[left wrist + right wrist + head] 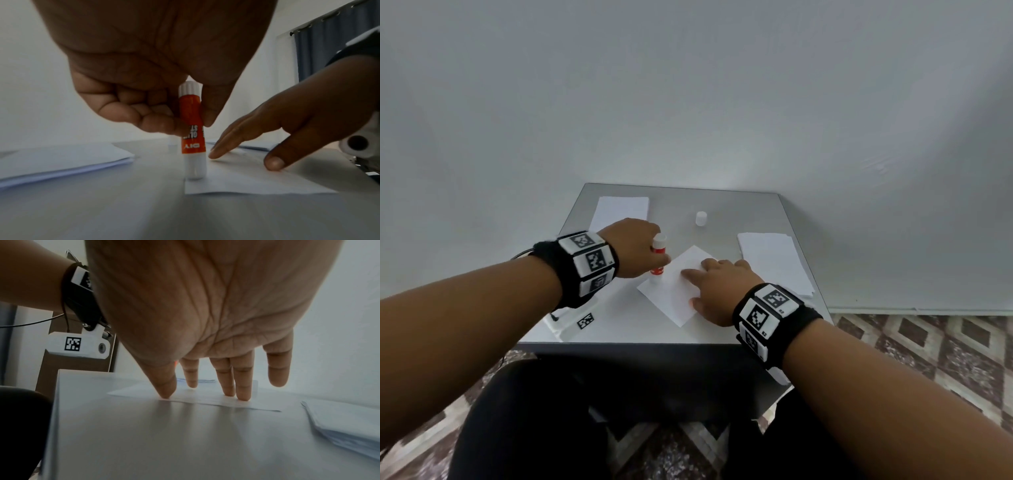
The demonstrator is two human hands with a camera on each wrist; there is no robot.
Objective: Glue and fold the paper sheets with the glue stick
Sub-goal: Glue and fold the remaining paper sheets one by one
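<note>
glue stick (pixel 192 129) stands upright, uncapped end down on the near-left corner of a sheet (pixel 676 287) lying askew at mid bench (pixel 739 212). left hand (pixel 635 248) holds it, fingers (pixel 131 110) & thumb curled round the orange barrel. right hand (pixel 717 291) lies flat on the sheet's right part, fingers (pixel 242 384) straight & spread, tips pressing the paper; pinky is off it. white cap (pixel 701 218) stands alone farther back, apart from the sheet. one paper stack (pixel 619 209) sits back-left, another stack (pixel 774 260) at the right edge. both wrists wear marker bands.
</note>
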